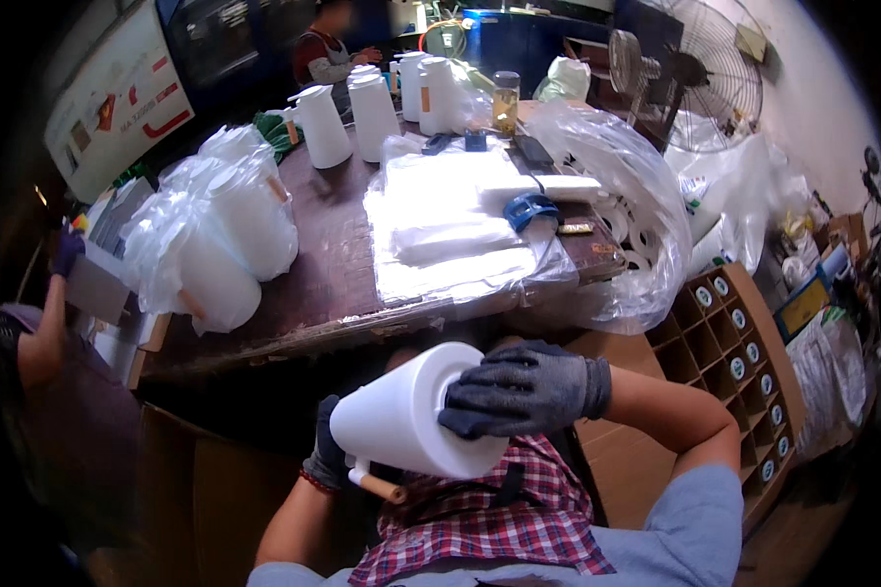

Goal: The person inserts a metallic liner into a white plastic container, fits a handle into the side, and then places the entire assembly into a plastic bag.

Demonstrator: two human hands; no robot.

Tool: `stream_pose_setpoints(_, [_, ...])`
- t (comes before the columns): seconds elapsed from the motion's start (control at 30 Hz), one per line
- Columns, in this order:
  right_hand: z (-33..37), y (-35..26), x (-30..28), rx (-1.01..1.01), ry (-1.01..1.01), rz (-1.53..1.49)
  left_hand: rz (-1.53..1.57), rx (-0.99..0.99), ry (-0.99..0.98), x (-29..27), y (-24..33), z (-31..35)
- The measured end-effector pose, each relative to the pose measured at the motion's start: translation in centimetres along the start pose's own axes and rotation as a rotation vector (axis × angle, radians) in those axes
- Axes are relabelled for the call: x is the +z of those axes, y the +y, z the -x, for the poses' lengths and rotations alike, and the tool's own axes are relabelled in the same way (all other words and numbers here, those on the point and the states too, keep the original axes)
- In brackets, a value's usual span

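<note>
I hold a white thermal jug (394, 413) on its side over my lap, its round base tilted up to the right. Its wood-coloured handle (380, 486) points down toward me. My left hand (327, 452), in a dark glove, grips the jug at its far end; most of those fingers are hidden behind the body. Across the recessed base lies my right hand (524, 389), in a grey glove, with its fingers bent and pressed into the middle. Whether a small part sits under those fingertips is hidden.
Several white jugs (323, 127) stand on the dark table (328, 249); bagged jugs (215, 225) sit at its left. Plastic sheets (450, 240), a blue tape dispenser (531, 209) and a bag of white rings (646, 240) lie rightward. A divided carton (744, 386) stands right. Two people work beyond.
</note>
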State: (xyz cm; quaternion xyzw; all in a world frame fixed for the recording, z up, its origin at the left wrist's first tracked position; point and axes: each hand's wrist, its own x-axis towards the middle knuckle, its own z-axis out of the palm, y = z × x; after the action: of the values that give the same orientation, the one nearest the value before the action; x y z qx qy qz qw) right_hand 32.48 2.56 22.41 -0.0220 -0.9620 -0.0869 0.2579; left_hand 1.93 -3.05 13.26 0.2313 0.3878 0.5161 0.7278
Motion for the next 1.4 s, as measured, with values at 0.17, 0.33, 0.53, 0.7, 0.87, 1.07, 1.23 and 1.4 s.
stream_pose_setpoints(0.17, [-0.4,-2.1,-1.6,-0.031,-0.083,0.013,-0.116,-0.202,-0.144,-1.1,-0.7,-0.7])
stream_pose_setpoints(0.33, [0.1,-3.0,-1.6,0.691,-0.188,-0.368,-0.098,-0.037,-0.066,-2.8,0.8,0.3])
stream_pose_setpoints(0.53, [7.6,3.3,4.8,0.636,0.107,-0.362,-0.721,0.677,-0.331,1.4,6.1,2.3])
stream_pose_setpoints(0.7, [8.3,8.0,6.1,0.853,0.063,-1.116,-1.890,1.359,-0.806,8.4,6.0,6.2])
stream_pose_setpoints(0.87, [7.5,12.9,7.9,1.234,-0.336,-1.256,-2.435,1.831,-0.916,9.2,-0.1,6.2])
stream_pose_setpoints(1.07, [6.8,16.0,13.9,1.336,-0.259,-1.331,-2.393,1.102,-1.017,6.7,-8.1,2.7])
stream_pose_setpoints(1.23, [6.4,15.9,14.3,1.282,-0.176,-1.113,-1.935,0.467,-1.116,6.7,-6.4,-0.6])
stream_pose_setpoints(1.4, [6.8,23.6,13.1,1.128,0.351,-0.749,-1.289,0.183,-1.144,6.3,-1.7,-4.8])
